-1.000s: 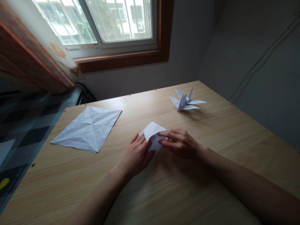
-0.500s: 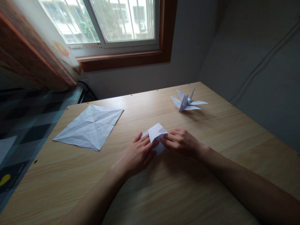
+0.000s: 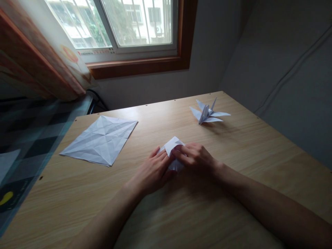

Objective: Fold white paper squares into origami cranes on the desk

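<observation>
A small folded sheet of white paper (image 3: 172,143) lies on the table in front of me, with its top flap lifted toward the far side. My left hand (image 3: 155,171) holds the paper down from the left; its fingers reach under the raised flap and its thumb rests near the lower edge. From the right, my right hand (image 3: 195,157) has its fingertips closed on the flap, bent in under its near edge. The fingers hide part of the lower layers. Beyond my right hand stands a white origami crane (image 3: 207,113) with several pointed tips.
A flat, creased sheet of white paper (image 3: 103,138) lies at the left of the wooden table (image 3: 77,204). A checked cloth (image 3: 38,131) covers a surface further left. Behind the table are a window (image 3: 142,24), a curtain (image 3: 52,58) and a wall with a cable (image 3: 287,69).
My right hand has moved left, its fingers now further in over the folded paper and under the flap. My left hand stays nearly in place. The view has shifted slightly.
</observation>
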`<action>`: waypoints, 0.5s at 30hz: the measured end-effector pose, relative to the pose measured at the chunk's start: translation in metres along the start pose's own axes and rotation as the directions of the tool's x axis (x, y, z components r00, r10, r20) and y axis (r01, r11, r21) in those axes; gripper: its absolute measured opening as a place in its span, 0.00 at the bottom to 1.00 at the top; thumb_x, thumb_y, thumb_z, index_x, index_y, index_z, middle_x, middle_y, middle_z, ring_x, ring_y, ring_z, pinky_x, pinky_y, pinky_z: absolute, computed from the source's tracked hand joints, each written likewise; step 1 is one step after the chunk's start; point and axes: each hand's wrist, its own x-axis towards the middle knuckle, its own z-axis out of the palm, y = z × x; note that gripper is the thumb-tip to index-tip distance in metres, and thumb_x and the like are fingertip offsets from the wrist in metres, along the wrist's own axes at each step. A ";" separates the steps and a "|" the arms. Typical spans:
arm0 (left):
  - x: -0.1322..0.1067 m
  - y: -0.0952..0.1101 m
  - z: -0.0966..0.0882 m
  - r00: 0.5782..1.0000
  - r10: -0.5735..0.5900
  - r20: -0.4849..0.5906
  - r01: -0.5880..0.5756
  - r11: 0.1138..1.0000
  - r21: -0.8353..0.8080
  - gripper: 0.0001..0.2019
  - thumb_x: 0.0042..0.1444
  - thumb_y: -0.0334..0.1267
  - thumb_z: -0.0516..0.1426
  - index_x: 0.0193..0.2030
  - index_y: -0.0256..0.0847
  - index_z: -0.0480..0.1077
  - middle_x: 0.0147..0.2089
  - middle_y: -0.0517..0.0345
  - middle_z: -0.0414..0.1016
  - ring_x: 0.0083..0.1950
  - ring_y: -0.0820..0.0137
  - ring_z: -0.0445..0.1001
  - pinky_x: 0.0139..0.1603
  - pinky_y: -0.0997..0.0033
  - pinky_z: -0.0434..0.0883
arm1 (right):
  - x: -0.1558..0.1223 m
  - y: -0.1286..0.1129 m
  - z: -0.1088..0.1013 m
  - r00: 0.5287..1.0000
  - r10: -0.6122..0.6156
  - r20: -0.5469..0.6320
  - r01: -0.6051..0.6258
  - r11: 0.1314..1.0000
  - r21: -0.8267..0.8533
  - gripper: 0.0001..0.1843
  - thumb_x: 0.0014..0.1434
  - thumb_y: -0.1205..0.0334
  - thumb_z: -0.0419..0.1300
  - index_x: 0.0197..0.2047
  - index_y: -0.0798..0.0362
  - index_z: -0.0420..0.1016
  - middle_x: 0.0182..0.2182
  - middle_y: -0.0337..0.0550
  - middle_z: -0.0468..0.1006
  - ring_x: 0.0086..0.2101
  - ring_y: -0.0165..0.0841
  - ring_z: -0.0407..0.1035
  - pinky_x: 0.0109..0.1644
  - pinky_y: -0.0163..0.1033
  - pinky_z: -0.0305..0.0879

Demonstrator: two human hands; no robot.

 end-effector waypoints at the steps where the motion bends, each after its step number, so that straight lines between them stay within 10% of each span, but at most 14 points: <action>1: 0.000 0.000 0.000 1.000 0.013 0.000 -0.013 1.000 0.023 0.22 0.62 0.42 0.53 0.62 0.41 0.60 0.61 0.45 0.69 0.62 0.56 0.67 0.67 0.45 0.55 | -0.001 0.000 -0.001 0.999 -0.025 -0.027 0.026 0.999 0.040 0.09 0.66 0.71 0.52 0.45 0.57 0.72 0.37 0.48 0.80 0.32 0.32 0.73 0.34 0.37 0.65; 8: -0.001 -0.003 0.002 0.998 0.062 0.006 -0.062 0.989 0.131 0.22 0.64 0.45 0.53 0.64 0.50 0.62 0.64 0.47 0.65 0.64 0.54 0.64 0.65 0.43 0.57 | -0.021 0.007 0.001 0.895 0.340 -0.289 -0.235 0.910 0.343 0.13 0.58 0.68 0.61 0.44 0.49 0.63 0.42 0.46 0.74 0.39 0.35 0.73 0.38 0.39 0.72; 15: -0.001 -0.004 0.003 0.997 0.079 -0.009 -0.078 0.989 0.125 0.20 0.64 0.46 0.53 0.62 0.48 0.66 0.63 0.45 0.66 0.64 0.55 0.65 0.66 0.44 0.58 | -0.031 0.015 0.004 0.839 0.539 0.068 -0.412 0.548 0.728 0.18 0.56 0.67 0.61 0.49 0.49 0.63 0.37 0.40 0.74 0.31 0.31 0.73 0.36 0.38 0.72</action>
